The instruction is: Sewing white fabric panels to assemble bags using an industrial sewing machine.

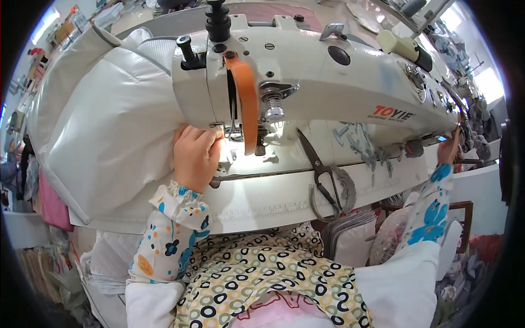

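A large white sewing machine stretches across the view, with an orange guard strip in front of its needle area. Left of the machine head bulges a big, glossy white sewn piece, like a cover or bag. My left hand is beside the lit needle area, its fingers curled closed at the edge of this white piece; the fingertips are partly hidden. At the machine's far right end is my right hand, by the handwheel end. Its fingers are mostly hidden behind the machine, so their grip does not show.
Black scissors lie on the machine bed, pointing away from me, with a grey cloth strip at their handles. Grey-blue thread scraps lie under the arm. A stack of grey-edged fabric pieces sits below the table's front edge.
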`<state>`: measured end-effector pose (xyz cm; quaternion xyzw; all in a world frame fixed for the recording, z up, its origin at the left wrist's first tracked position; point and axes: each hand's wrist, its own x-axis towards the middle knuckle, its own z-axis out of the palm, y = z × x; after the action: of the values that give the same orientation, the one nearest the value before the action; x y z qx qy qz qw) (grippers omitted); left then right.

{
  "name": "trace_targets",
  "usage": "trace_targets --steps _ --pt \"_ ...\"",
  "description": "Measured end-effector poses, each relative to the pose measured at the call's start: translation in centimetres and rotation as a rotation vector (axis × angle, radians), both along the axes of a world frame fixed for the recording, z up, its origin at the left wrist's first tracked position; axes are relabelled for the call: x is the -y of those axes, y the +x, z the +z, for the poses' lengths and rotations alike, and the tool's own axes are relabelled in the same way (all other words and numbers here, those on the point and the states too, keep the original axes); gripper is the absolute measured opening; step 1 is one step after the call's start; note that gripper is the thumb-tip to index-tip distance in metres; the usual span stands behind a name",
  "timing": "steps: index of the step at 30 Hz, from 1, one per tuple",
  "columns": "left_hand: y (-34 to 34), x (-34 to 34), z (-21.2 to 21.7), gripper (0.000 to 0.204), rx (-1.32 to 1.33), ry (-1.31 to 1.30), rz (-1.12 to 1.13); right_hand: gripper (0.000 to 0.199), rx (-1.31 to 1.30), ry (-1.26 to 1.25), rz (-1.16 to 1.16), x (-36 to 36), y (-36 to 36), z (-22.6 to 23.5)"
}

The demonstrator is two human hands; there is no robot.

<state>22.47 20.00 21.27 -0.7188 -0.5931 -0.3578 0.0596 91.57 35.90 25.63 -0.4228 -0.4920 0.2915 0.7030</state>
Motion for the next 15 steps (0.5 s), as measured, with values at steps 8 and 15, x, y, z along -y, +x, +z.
trace_targets --steps 8,15 --pt "0.9 -0.5 -1.4 0.006 0.012 -0.056 0.159 0.055 0.106 -0.751 -0.232 -8.5 7.5 10.3" --pt "1.3 -0.3 -0.8 0.006 0.067 -0.025 0.132 0.052 -0.148 -0.437 -0.141 -5.7 8.6 6.1"
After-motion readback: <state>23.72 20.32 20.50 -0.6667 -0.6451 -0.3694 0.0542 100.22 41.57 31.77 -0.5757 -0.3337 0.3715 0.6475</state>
